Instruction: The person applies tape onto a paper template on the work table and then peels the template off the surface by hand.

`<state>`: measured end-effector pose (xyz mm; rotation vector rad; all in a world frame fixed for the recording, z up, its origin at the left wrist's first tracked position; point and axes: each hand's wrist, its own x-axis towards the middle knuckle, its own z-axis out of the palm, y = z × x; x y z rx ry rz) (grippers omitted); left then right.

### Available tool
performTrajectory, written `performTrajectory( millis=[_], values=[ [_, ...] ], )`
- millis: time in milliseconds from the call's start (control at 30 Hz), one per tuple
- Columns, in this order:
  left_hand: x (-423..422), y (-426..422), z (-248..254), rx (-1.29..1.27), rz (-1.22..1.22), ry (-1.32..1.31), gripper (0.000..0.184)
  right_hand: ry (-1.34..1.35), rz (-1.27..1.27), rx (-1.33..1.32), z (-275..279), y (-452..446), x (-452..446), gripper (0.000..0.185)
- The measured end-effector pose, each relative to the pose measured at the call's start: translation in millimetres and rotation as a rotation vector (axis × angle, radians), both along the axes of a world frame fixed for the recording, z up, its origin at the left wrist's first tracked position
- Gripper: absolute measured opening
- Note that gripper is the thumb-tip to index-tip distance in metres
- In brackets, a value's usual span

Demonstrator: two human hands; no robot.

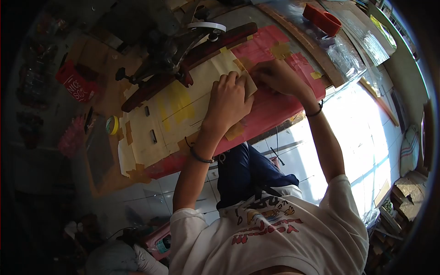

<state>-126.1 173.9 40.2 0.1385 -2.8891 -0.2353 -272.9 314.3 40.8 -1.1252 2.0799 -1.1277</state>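
Observation:
My left hand (229, 98) is closed on a small tan piece (250, 86), held over the right part of a cream sheet (183, 103). The sheet is taped over a red covering (275, 103) on the table. Just to the right, my right hand (277, 75) is bent over the red covering beside the piece; its fingertips are in shadow and what they hold, if anything, is hidden. Two small metal pieces (153, 136) lie on the sheet's left part, near yellow markings (176, 105).
A dark clamp-like machine (167, 52) on a dark red bar (206, 46) stands behind the sheet. A yellow tape roll (112, 125) and a red box (77, 82) are at left. A red-orange ring-shaped object (321, 19) and clear plastic (346, 57) lie at the back right.

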Motion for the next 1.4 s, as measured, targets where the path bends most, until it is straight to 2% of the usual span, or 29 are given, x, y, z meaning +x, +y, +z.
performTrajectory(
  millis=[100,200,433,633,700,933,1033,1233,1333,1400],
  values=[
    [-2,-22,8,0.222,-0.054,-0.013,0.033,0.551,-0.067,-0.236,-30,-5,-4,0.023],
    [-4,-35,14,0.321,-0.074,-0.043,0.035,0.463,-0.109,-0.3,-32,-1,3,0.022],
    [-6,-29,11,0.293,-0.031,0.033,0.036,0.633,-0.103,-0.298,-38,-2,5,0.017],
    [-18,-20,22,0.169,-0.031,-0.163,0.037,0.741,-0.075,-0.269,-43,2,3,0.021],
    [-14,-29,23,0.224,-0.046,-0.127,0.035,0.818,-0.125,-0.236,-41,4,7,0.024],
    [-6,-37,2,0.323,-0.087,0.114,0.034,0.785,-0.153,-0.21,-40,4,6,0.025],
    [-6,-39,-2,0.365,-0.094,0.147,0.029,0.756,-0.151,-0.226,-40,4,6,0.024],
    [-4,-49,-7,0.541,-0.03,0.145,0.036,0.727,-0.156,-0.26,-40,5,7,0.022],
    [-4,-43,0,0.468,-0.04,0.139,0.034,0.728,-0.162,-0.26,-40,5,6,0.021],
    [-5,-48,-6,0.532,-0.037,0.161,0.033,0.729,-0.153,-0.253,-39,5,6,0.02]
  ],
)
